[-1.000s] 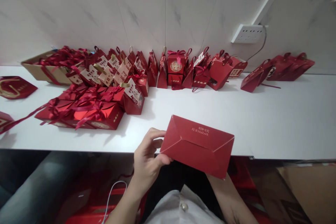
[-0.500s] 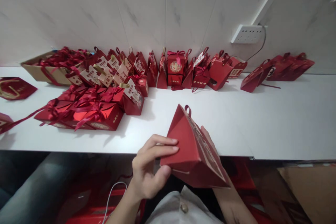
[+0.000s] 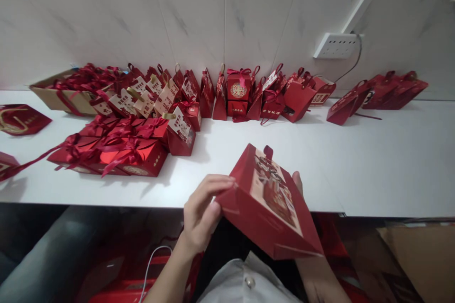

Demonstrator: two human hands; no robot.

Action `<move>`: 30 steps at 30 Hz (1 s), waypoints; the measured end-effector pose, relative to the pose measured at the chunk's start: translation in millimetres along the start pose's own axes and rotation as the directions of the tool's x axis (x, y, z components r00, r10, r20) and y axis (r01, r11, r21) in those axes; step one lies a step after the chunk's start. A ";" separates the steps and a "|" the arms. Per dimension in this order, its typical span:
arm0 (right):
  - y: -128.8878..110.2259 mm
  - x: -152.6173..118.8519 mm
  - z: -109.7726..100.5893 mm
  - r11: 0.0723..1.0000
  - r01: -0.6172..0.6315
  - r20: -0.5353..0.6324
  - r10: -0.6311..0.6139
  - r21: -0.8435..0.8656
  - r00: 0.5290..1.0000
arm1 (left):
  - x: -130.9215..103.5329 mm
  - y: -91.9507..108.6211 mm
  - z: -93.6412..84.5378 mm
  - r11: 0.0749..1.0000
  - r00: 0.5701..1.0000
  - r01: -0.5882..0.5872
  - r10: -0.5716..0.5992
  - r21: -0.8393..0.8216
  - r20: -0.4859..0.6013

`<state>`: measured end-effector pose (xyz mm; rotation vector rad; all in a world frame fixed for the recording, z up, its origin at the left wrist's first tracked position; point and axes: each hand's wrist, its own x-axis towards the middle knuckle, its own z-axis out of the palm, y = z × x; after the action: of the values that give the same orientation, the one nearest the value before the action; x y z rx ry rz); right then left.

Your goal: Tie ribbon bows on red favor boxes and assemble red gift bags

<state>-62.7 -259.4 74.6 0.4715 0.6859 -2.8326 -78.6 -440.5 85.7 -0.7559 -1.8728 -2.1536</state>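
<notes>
Near the front edge of the white surface, as the head view shows it, a tilted red gift box is held up before the person's lap. Its ribbon loop points toward the tiled wall, and its picture panel faces up and to the right. The left hand has its fingers drawn narrow around the box's left lower corner, the thumb on the nearer side; pinching the corner probably steadies the box while leaving the panel uncovered. The right hand is mostly hidden behind the box's far side, with only fingertips showing past the edge. It seems to bear the weight from there, but I cannot tell how its fingers are closed.

Farther back, tagged boxes stand close together along the wall, perhaps so they prop one another and take up little depth. On the left, bow-tied boxes sit in a tight block, bows uppermost, which likely spares the ribbon from being crushed. Behind them, a cardboard tray gathers more ribboned pieces, its walls presumably keeping the loose pile together. A power socket is fixed to the wall above the boxes on the right.
</notes>
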 end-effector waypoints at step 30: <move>-8.1 -6.1 21.5 0.997 -0.081 -0.162 0.083 0.022 0.983 | 3.0 2.5 6.1 0.952 0.957 0.279 -0.287 -0.126 -0.043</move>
<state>-64.7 -261.8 98.2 0.7229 0.6575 -2.7460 -78.4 -434.5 89.7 -0.4559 -1.9370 -2.4481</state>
